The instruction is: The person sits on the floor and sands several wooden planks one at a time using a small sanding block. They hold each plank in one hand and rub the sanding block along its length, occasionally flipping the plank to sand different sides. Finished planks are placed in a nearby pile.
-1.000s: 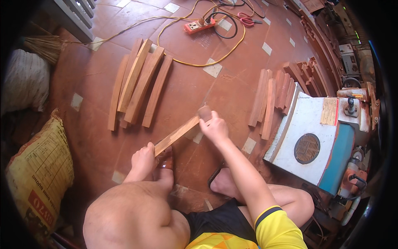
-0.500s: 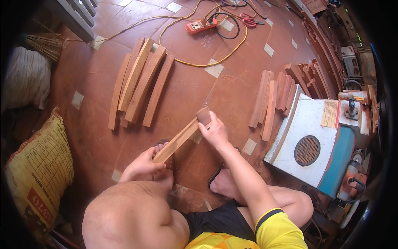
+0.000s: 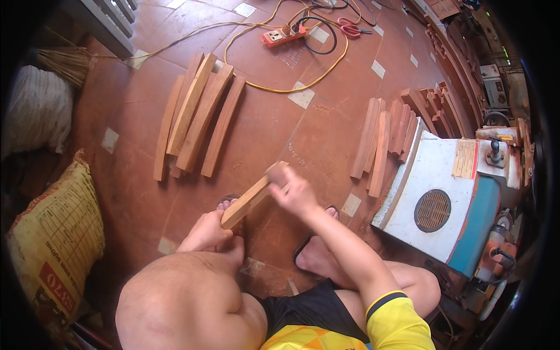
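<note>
In my left hand is the near end of a light brown wooden bar, its fingers wrapped round it. The bar slants up and away to the right, above the floor between my feet. At its far end my right hand, smeared by motion, grips a small dark brown pad that looks like folded sandpaper. The pad lies against the wood. Beyond my left hand, several similar wooden bars lie side by side on the tiled floor.
More wooden bars lie at the right beside a white and teal machine. An orange power strip, yellow cord and red-handled pliers are on the floor ahead. A yellow sack leans at the left.
My right hand and the pad have shifted slightly left and nearer along the bar's far end. My left hand and the bar have moved a little to the right.
</note>
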A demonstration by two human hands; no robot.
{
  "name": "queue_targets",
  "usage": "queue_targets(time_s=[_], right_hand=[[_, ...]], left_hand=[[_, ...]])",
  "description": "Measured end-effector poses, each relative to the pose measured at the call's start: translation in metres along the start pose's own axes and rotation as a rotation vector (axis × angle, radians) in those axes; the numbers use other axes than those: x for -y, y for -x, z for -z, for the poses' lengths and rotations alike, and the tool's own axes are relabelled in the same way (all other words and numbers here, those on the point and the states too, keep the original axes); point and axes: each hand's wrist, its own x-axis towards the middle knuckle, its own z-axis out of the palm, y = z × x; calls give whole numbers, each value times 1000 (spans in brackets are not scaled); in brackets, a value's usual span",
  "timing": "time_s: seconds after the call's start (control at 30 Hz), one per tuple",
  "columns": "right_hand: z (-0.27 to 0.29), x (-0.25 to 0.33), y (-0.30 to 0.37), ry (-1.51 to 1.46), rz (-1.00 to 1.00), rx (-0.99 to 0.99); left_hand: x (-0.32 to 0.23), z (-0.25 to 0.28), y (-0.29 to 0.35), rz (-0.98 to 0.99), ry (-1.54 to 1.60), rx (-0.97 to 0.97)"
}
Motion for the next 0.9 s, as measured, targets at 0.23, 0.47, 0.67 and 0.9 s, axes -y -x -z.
queue_targets(time_s=[0.23, 0.47, 0.67, 0.9], right_hand=[[-3, 2, 6, 61, 77, 42], [-13, 37, 25, -16, 205, 99], [12, -3, -16, -50, -109, -46], [-20, 33, 42, -60, 213, 109]], left_hand=[[9, -10, -2, -22, 39, -25], [5, -7, -2, 9, 7, -11], [5, -9, 0, -18, 28, -36], [2, -5, 1, 30, 72, -1]])
